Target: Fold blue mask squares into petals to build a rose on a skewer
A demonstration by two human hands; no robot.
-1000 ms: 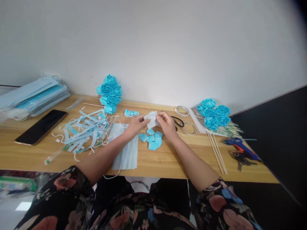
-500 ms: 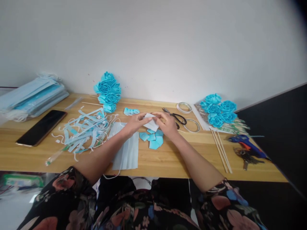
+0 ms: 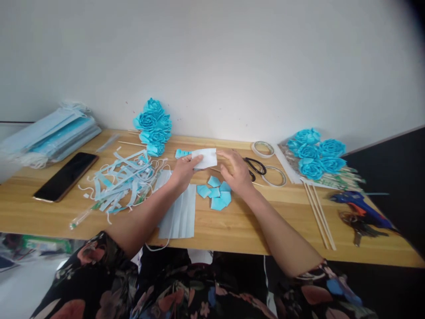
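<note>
White fabric piece [image 3: 208, 158] sticks out to the right of the left hand [image 3: 184, 172], grip pinching its left end under the thumb, long axis running across toward the right hand [image 3: 237, 175]; that grip is loose, fingertips beside the piece's right edge, contact unclear. Blue cut pieces [image 3: 219, 204] sit nearer the body, between grips. Versus half a second ago: piece more level, right fingers off its face.
</note>
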